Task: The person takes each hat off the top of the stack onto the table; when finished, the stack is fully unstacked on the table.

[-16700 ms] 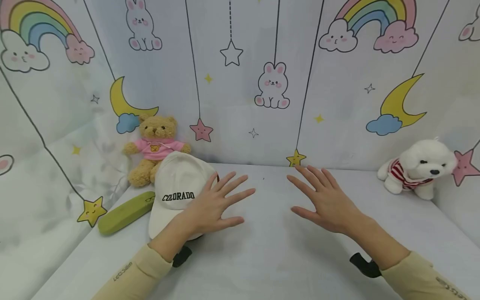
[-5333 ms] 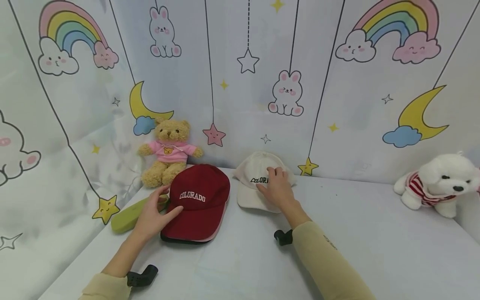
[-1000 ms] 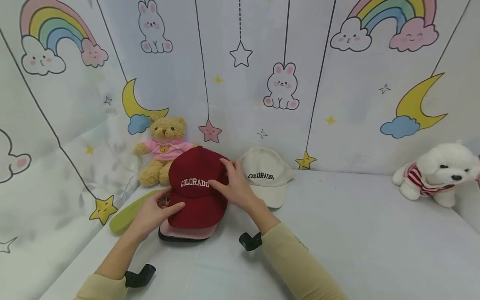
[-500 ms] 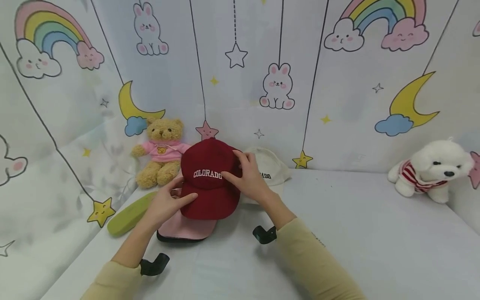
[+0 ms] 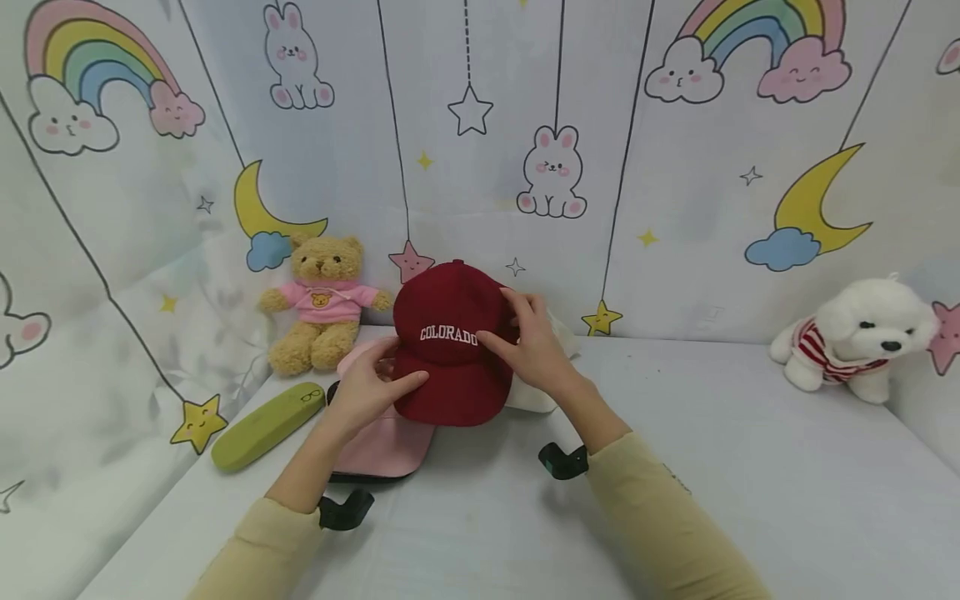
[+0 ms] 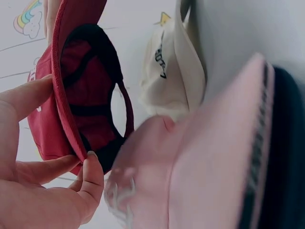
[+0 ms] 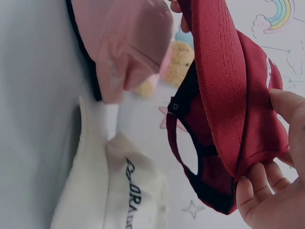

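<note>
A dark red baseball cap (image 5: 450,333) with white COLORADO lettering is held up in the air between both hands. My left hand (image 5: 367,387) pinches its brim side, thumb on the front and fingers at the edge. On the opposite side my right hand (image 5: 540,346) grips the cap's rim. In the left wrist view the open underside of the red cap (image 6: 86,95) shows its dark inner band. Below and left lies a pink cap (image 5: 386,446) on top of a dark-brimmed one. A white cap (image 7: 133,191) rests on the table behind the red cap, mostly hidden in the head view.
A green glasses case (image 5: 266,425) lies left of the pink cap. Behind it sits a teddy bear (image 5: 322,300) in a pink hoodie. A white plush dog (image 5: 847,342) stands at the far right of the white table (image 5: 675,500). A printed cloth backs the table.
Both hands have lifted the red cap off the pink cap and carried it rightward, in front of the white cap. Earlier, the white cap was moved from the left stack toward the middle back.
</note>
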{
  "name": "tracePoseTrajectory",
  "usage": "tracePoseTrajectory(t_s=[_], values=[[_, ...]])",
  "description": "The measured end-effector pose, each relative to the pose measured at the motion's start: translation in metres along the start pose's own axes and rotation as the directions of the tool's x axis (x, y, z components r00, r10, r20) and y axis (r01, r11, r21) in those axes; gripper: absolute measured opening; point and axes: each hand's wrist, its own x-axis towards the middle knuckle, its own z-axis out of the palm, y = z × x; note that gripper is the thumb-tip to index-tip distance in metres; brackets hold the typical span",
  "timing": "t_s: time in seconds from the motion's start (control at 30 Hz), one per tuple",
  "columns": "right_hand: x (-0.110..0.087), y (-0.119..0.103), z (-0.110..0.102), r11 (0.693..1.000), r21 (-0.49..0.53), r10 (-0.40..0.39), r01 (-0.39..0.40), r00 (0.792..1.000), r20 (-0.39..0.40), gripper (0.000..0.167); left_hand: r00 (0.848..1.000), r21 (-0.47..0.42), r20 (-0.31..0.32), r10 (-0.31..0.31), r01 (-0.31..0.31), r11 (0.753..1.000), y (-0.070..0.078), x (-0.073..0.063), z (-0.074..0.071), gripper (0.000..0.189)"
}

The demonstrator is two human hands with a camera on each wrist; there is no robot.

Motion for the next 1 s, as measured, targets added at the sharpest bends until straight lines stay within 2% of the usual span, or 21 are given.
tracePoseTrajectory(t_s=[0.23, 0.4, 0.67, 1.0], values=[[-0.004, 0.006, -0.018, 0.999, 0.036, 0.013, -0.013, 1.0, -0.017, 0.07, 1.0, -0.074, 0.028, 0.011, -0.009, 0.997, 0.007, 0.011, 0.015, 0.076], [-0.007, 0.009, -0.033, 0.999, 0.038, 0.024, -0.023, 1.0, -0.019, 0.069, 0.999, -0.06, 0.031, 0.008, -0.006, 0.998, 0.013, 0.019, 0.027, 0.078], [-0.011, 0.019, -0.056, 0.999, -0.029, 0.015, -0.016, 0.999, -0.049, 0.068, 0.999, -0.094, 0.042, 0.006, -0.002, 0.996, 0.025, 0.032, 0.049, 0.076], [-0.016, 0.03, -0.086, 0.996, -0.076, 0.048, -0.055, 0.995, -0.087, 0.066, 0.996, -0.116, 0.058, 0.061, -0.054, 0.992, 0.036, 0.048, 0.078, 0.074]])
